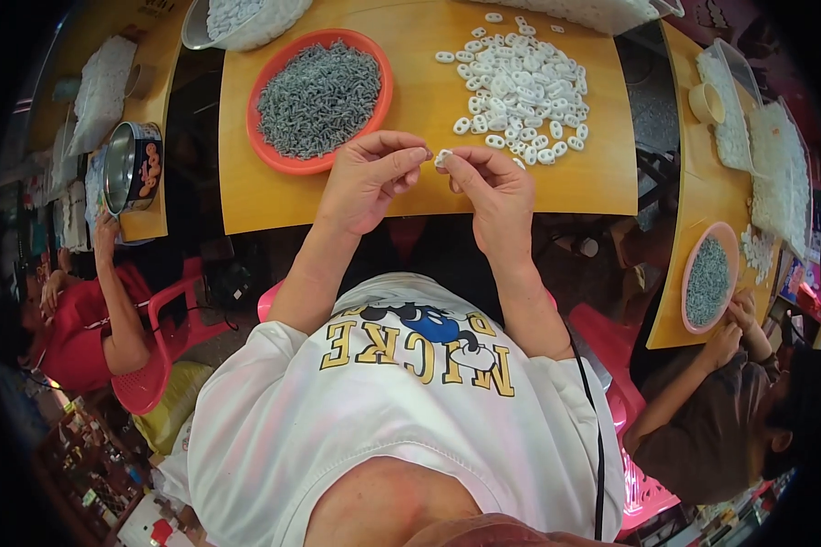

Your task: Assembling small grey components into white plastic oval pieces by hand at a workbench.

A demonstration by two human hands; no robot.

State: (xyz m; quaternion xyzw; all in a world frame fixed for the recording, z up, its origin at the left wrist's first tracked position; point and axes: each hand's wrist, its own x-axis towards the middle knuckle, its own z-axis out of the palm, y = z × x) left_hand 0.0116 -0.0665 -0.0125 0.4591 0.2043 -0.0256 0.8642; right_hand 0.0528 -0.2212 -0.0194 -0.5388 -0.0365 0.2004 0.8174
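Note:
Over the near part of the table, my left hand (374,180) is closed in a pinch, thumb against forefinger. Whatever sits at its fingertips is too small to make out. Facing it, a little to the right, my right hand (494,190) pinches a small white oval plastic piece (443,158). The two sets of fingertips are close together with a narrow gap. Just beyond my left hand stands an orange-red round basin (254,109) full of grey screws (317,98). Beyond my right hand lies a loose pile of white two-hole oval pieces (524,87).
A clear tub (196,32) of white pieces stands at the far left of my yellow table (420,100). Left, a person in red (91,314) sits by a round tin (135,169). Right, another person (716,410) works beside a pink basin (693,314).

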